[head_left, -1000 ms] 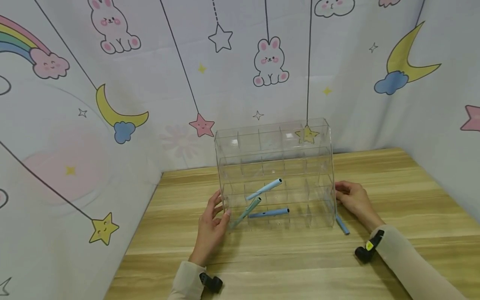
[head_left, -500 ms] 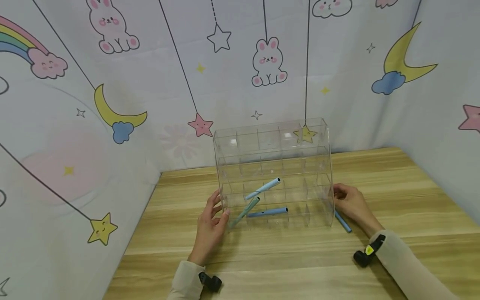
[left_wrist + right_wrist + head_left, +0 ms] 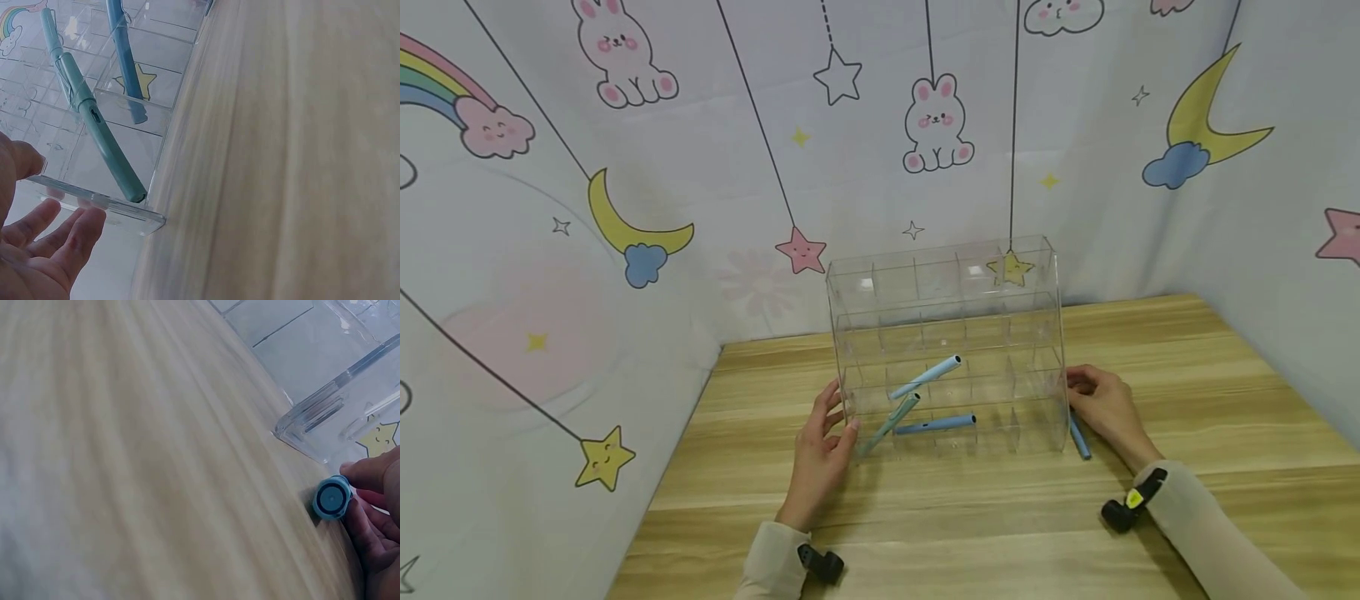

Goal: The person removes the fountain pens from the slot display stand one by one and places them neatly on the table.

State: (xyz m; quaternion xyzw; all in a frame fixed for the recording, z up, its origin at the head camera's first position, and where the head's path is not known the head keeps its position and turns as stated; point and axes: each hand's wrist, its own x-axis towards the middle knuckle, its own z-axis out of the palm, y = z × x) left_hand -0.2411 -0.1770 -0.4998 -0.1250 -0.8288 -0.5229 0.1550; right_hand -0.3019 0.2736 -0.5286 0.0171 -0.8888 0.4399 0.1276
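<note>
A clear acrylic pen rack stands on the wooden table. My left hand grips its left side wall, thumb on the inner face and fingers outside, as the left wrist view shows. Three pens lie in the rack's lower compartments: a green pen tilted beside the left wall, a blue pen lying nearly level, and a light blue pen slanted one tier up. Just outside the right wall, my right hand pinches another blue pen low over the table, its round end toward the wrist camera.
The table extends in front of the rack and to both sides. White curtains printed with rabbits, stars and moons hang behind and at the sides. Wrist cameras are strapped over the sleeves.
The near end of the blue pen in my right hand swings slightly right, then back left toward the rack. My left hand and the rack hold still.
</note>
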